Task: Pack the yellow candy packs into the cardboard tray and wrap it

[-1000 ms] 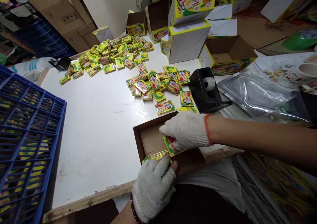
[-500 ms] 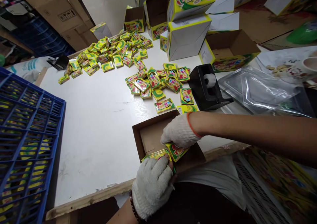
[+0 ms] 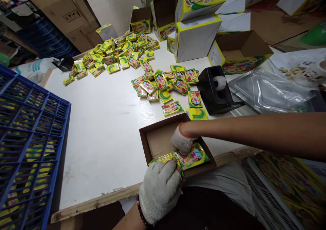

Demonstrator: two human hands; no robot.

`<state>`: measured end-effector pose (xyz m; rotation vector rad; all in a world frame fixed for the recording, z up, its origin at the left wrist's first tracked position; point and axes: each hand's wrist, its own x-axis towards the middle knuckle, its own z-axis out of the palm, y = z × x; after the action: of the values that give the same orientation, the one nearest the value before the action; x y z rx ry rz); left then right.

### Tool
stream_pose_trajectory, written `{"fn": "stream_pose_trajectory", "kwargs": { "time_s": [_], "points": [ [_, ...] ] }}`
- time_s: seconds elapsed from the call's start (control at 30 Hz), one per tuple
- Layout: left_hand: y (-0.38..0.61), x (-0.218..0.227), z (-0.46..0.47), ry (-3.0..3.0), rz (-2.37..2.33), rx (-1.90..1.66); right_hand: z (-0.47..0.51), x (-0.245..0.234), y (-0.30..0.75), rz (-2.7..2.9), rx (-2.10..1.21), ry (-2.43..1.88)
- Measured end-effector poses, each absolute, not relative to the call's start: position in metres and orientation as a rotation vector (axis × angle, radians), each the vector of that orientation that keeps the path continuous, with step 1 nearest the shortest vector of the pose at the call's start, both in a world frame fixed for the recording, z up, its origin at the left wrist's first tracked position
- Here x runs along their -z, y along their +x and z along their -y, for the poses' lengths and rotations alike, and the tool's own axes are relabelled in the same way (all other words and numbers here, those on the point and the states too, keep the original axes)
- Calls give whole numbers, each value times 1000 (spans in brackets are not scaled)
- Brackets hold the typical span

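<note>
An open brown-lined cardboard box (image 3: 158,140) lies at the table's near edge with flat yellow-green candy packets inside. My left hand (image 3: 161,191), in a white knitted glove with bare fingertips, is closed over a row of packets (image 3: 163,158) at the box's near left side. My right hand (image 3: 183,139), also gloved, reaches down into the box. Its curled fingers are at the upper edge of a "TWINS" packet (image 3: 195,157), which lies face up in the right part; the fingertips are hidden.
Small packs (image 3: 165,82) lie loose beyond the box, with a bigger heap (image 3: 114,55) behind. Right of them stand a black tape dispenser (image 3: 214,89) and clear plastic trays (image 3: 270,91). Printed cartons (image 3: 197,40) line the back. A blue crate (image 3: 33,138) stands on the left.
My right hand has pushed lower into the box, and the packet under it has shifted right and now lies flatter, showing more of its face. My left hand stays on its packets.
</note>
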<state>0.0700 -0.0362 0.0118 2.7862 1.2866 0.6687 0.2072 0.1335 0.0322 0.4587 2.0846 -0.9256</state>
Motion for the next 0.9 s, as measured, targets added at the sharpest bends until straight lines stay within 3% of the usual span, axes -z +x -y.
{"fn": "stream_pose_trajectory", "kwargs": {
  "time_s": [0.27, 0.7, 0.9],
  "points": [
    [69, -10, 37, 2778, -1273, -633, -99, -46, 220, -2115, 578, 752],
    [70, -12, 35, 2782, -1256, -613, -99, -58, 231, -2135, 725, 732],
    [70, -13, 34, 2773, -1269, -638, -76, -40, 237, -2160, 767, 700]
  ]
}}
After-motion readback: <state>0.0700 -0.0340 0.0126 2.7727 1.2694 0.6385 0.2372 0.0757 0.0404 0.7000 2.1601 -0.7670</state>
